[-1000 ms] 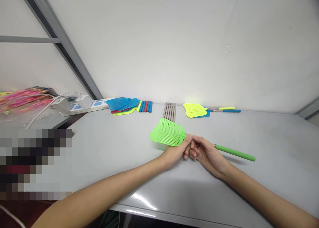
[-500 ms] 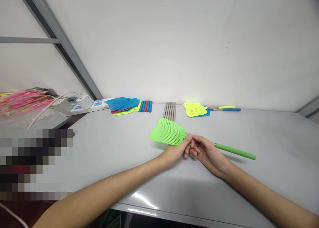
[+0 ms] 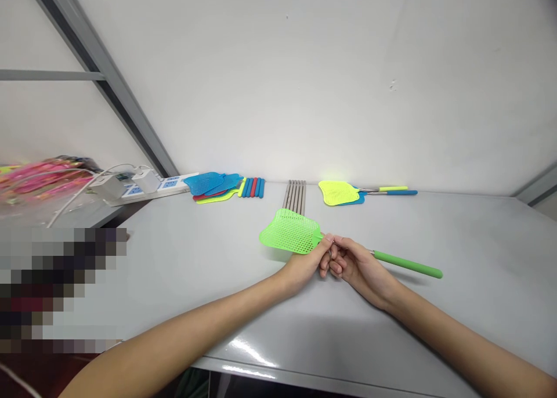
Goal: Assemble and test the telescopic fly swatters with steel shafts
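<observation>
A green fly swatter [image 3: 290, 231] is held above the grey table, its mesh head to the left and its green grip to the right. My left hand [image 3: 312, 260] is closed around its neck, just below the head. My right hand [image 3: 360, 264] pinches the thin metal shaft, close against the left fingers. Most of the shaft is hidden by my hands. Behind the mesh head lie several metal rods [image 3: 296, 195] side by side, their near ends covered by it.
Loose blue, red and yellow swatter heads [image 3: 204, 183] lie at the back left beside several coloured grips [image 3: 253, 187]. A yellow swatter [image 3: 339, 193] overlaps a blue one [image 3: 402, 192] at the back right. A power strip [image 3: 169, 183] with plugs and a bagged pink bundle [image 3: 47, 177] are leftward.
The view has shifted very slightly. Both hands keep the same hold on the green fly swatter, and the things on the table stay in place.
</observation>
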A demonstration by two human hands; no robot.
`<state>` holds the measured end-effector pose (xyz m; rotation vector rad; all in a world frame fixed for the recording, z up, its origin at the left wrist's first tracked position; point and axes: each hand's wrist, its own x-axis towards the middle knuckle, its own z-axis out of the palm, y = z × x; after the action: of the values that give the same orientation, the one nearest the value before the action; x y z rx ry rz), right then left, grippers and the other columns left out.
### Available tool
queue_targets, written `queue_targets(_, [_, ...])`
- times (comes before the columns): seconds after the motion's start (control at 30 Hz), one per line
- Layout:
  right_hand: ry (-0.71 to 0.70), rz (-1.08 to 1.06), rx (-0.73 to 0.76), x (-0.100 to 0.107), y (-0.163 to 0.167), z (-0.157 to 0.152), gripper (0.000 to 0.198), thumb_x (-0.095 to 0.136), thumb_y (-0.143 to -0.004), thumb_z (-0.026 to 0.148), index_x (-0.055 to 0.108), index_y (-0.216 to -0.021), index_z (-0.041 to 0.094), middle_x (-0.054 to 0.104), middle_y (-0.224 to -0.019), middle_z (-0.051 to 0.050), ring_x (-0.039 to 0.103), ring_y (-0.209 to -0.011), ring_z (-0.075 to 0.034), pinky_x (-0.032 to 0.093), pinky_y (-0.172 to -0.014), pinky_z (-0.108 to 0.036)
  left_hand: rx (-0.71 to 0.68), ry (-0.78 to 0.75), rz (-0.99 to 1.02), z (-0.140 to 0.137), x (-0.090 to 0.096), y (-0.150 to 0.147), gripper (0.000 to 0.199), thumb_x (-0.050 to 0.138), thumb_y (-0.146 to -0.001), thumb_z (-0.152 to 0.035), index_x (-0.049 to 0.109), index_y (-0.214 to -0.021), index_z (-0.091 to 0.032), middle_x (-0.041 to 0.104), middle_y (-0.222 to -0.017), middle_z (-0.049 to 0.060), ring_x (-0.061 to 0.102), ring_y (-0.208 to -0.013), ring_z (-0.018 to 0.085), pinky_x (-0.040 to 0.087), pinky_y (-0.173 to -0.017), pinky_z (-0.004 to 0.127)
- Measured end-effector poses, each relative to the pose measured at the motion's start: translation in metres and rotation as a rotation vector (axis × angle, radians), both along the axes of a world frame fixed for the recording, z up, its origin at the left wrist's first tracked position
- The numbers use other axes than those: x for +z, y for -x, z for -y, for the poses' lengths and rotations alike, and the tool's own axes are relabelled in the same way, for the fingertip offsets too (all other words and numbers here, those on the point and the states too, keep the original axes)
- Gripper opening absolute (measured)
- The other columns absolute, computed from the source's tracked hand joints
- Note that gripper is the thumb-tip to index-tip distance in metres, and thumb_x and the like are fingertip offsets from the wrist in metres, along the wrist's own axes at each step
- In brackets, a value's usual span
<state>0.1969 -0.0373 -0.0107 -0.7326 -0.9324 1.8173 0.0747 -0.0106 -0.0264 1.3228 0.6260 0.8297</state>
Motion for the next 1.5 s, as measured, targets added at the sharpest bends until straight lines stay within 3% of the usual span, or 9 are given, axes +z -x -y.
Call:
queue_targets(0.37, [-0.010, -0.004, 0.007, 0.000, 0.000, -0.001, 0.032, 0.039, -0.082, 0.033, 0.052, -0.059, 0.015, 0.054, -0.054, -0.002, 0.053, -0.056, -0.014, 0.034, -0.056, -0.027, -0.016, 0.009, 0.028, -0.001, 0.000, 0.000, 0.045, 0.029, -0.081, -0.048, 0.041, -0.051, -0.016, 0.041, -0.041, -0.003, 0.054, -0.051, 0.013, 0.046, -0.062, 0.030])
queue_targets(0.97, [-0.033, -0.022, -0.021, 0.000, -0.001, 0.003, 0.029, 0.044, -0.080, 0.033, 0.053, -0.058, 0.016, 0.047, -0.046, 0.002, 0.048, -0.049, -0.012, 0.036, -0.055, -0.027, 0.022, -0.124, -0.080, 0.005, 0.008, 0.003, 0.046, 0.027, -0.081, -0.050, 0.041, -0.053, -0.016, 0.043, -0.042, -0.003, 0.051, -0.049, 0.011, 0.044, -0.061, 0.026])
queue_targets(1.5, [-0.082, 0.023, -0.030, 0.000, 0.000, 0.003, 0.030, 0.042, -0.081, 0.031, 0.053, -0.058, 0.016, 0.053, -0.049, -0.002, 0.049, -0.049, -0.013, 0.030, -0.047, -0.025, 0.005, -0.146, -0.089, 0.007, 0.011, 0.001, 0.049, 0.022, -0.081, -0.051, 0.044, -0.056, -0.016, 0.044, -0.044, -0.002, 0.051, -0.050, 0.011, 0.044, -0.060, 0.026])
